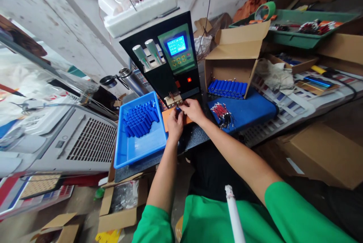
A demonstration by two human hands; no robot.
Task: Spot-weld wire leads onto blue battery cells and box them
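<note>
Closing on a small blue piece (pixel 178 109), mostly hidden from view, the fingers of the left hand (pixel 175 122) are held at a metal contact block (pixel 173 100) at the foot of a black machine (pixel 159 80). The fingers of the right hand (pixel 195 111) are bent in from the right, just beside the block; whether anything is gripped by them cannot be told. Beneath the hands, an orange board (pixel 168 116) is set on a dark, speckled surface (pixel 195 137). On the machine's front, a screen (pixel 177 46) and a red light (pixel 190 80) are lit. Just to the left, blue cylinders (pixel 138 119) are massed in the far part of a blue tray (pixel 136 147). To the right, red and black leads (pixel 222 114) are bunched on a blue pad (pixel 255 110), and more cylinders (pixel 228 88) are stacked inside an open cardboard box (pixel 238 48) on the far side. Farther right, a roll of green tape (pixel 271 9) is propped in a green tray (pixel 295 40).
</note>
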